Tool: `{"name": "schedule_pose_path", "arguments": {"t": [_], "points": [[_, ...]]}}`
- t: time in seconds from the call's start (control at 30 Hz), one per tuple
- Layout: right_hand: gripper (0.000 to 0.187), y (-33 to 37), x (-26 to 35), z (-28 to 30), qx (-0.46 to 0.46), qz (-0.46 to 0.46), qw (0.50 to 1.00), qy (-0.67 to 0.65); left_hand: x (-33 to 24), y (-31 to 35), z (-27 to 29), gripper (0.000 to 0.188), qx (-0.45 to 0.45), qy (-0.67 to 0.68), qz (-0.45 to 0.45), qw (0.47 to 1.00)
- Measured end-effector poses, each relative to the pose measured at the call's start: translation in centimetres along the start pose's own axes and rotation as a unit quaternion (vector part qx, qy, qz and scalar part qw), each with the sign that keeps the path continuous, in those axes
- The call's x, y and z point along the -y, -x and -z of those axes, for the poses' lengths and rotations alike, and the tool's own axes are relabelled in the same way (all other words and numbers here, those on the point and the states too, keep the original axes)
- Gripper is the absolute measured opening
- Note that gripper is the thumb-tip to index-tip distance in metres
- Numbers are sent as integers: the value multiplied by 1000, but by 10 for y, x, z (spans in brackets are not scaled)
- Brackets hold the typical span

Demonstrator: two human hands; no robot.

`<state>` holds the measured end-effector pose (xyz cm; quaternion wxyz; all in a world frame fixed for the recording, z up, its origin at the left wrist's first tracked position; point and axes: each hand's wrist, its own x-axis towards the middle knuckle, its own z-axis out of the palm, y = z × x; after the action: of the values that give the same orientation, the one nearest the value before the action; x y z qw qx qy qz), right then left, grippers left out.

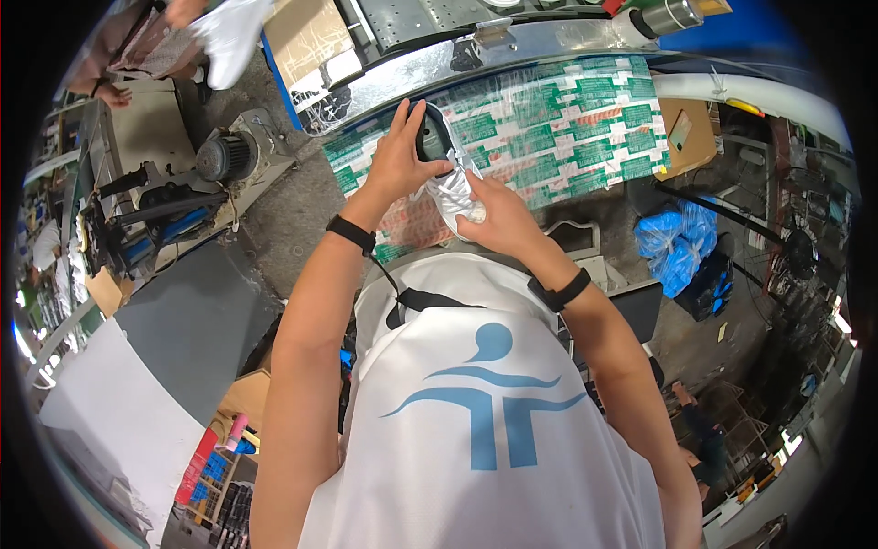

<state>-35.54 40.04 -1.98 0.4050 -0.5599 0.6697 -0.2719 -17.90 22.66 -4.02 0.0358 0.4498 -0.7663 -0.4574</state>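
A white lace-up shoe [450,195] is held between my two hands over the worktop, its dark opening away from me and its toe toward me. My left hand [395,163] grips the shoe's left side near the heel, fingers along the collar and thumb across by the tongue. On the other side my right hand [503,217] closes round the front part, with thumb and fingers at the toe and the laces. Beneath the shoe lies a worktop [572,128] covered in green, white and red printed tape.
Beyond the worktop runs a shiny metal rail [402,80]. A motor [225,157] stands at the left, and blue plastic bags [675,240] lie to the right. At the upper left another person's hand [113,94] shows near a white shoe-shaped thing [230,41]. Cardboard [688,137] leans beyond the worktop's right end.
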Motion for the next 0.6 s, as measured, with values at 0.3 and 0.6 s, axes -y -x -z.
{"name": "schedule_pose_path", "arguments": {"t": [0.3, 0.6], "points": [[86, 67, 28, 14, 69, 12, 993, 99, 21, -1, -4, 120, -52, 6, -58, 997], [84, 8, 9, -37, 53, 147, 960, 234, 2, 2, -2, 118, -15, -4, -24, 1000]]}}
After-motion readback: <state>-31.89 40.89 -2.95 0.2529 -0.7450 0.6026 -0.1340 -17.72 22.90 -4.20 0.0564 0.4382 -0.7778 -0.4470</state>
